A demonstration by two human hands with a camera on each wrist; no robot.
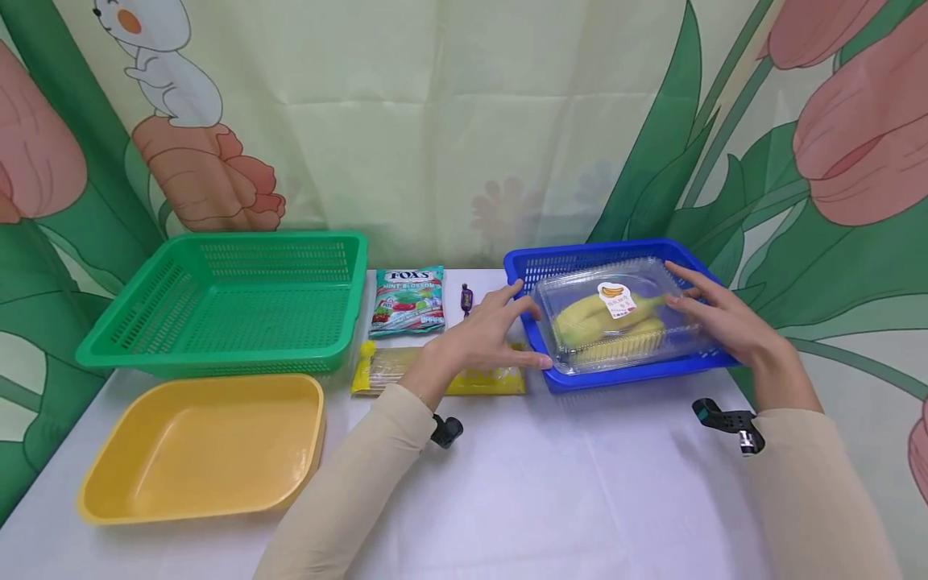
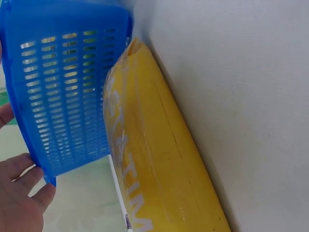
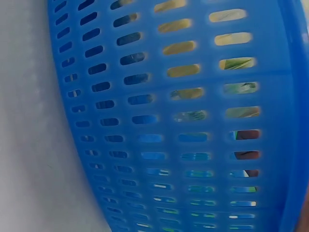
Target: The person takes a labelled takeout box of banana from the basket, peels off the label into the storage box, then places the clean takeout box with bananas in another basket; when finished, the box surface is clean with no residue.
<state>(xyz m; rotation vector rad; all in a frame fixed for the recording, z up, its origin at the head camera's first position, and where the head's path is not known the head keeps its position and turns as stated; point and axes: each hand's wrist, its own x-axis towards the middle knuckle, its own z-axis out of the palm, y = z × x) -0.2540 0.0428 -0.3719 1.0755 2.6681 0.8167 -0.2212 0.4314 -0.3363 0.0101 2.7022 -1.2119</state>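
Observation:
A clear plastic box of bananas [image 1: 612,314] with a white banana label lies tilted in the blue basket [image 1: 638,375]. My right hand [image 1: 725,318] holds the box's right end, thumb and fingers at its edge. At the other side, my left hand [image 1: 493,330] reaches to the basket's left rim beside the box, fingers spread. In the left wrist view, the left fingertips [image 2: 46,193] are right at the blue rim. The basket's slotted wall [image 3: 193,106] fills most of the right wrist view and largely hides the right hand.
A yellow packet [image 2: 159,145] lies beside the basket, partly under the left forearm in the head view. Behind it are a Fox's candy bag [image 1: 408,302] and a small purple-wrapped sweet [image 1: 466,300]. A green basket [image 1: 254,362] and a yellow tray [image 1: 203,511] stand at left.

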